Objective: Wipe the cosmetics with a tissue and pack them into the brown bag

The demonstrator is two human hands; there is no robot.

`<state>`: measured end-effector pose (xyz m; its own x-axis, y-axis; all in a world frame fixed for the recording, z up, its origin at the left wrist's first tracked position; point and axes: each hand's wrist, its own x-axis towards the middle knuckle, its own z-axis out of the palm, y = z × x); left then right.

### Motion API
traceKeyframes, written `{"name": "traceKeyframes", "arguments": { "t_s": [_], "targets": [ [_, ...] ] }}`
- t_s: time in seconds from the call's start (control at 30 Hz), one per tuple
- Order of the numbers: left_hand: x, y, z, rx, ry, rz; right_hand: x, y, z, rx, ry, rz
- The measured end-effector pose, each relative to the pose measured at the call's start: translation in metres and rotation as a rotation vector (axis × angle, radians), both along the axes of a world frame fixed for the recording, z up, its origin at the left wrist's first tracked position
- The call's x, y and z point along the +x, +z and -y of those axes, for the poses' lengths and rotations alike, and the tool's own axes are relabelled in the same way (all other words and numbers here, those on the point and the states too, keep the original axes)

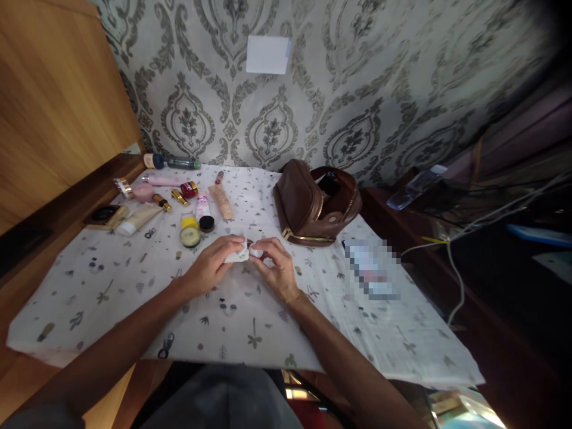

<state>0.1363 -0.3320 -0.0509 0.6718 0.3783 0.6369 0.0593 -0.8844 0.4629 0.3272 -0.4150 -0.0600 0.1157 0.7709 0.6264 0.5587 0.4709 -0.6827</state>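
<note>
Over the middle of the cloth-covered table, my two hands meet. Pinched in the fingers of my left hand (209,265) is a white wipe (236,256), folded and soft-looking. My right hand (280,271) grips a small white round piece (256,251), like a cap or little jar, right beside the wipe; its exact kind is too small to tell. Just beyond my left hand stand a yellow jar (190,233) and a small black-lidded jar (207,223). A beige tube (221,201) and a pink-and-white tube (202,205) lie farther back.
A brown zip bag (297,205) gapes behind my right hand. Several cosmetics, including a cream tube (139,219) and a pink round case (143,192), fill the back left. A pixelated flat object (370,271) lies right. A clear bottle (415,187) and cables (456,262) are beyond.
</note>
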Motion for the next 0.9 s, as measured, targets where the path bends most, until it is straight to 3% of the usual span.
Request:
{"name": "traceKeyframes", "arguments": {
  "t_s": [0.17, 0.53, 0.7, 0.9],
  "targets": [
    [-0.001, 0.005, 0.000, 0.033, -0.056, -0.041, 0.001, 0.000, 0.001, 0.008, 0.065, 0.066],
    [-0.012, -0.008, -0.042, -0.290, 0.095, -0.104, 0.009, -0.014, -0.009, -0.111, -0.025, -0.155],
    [-0.013, -0.007, -0.044, -0.426, 0.124, -0.123, 0.010, -0.014, -0.010, -0.113, -0.016, -0.206],
    [-0.014, 0.000, -0.040, -0.451, 0.101, -0.142, 0.011, -0.013, -0.011, -0.116, -0.056, -0.254]
  ]
}}
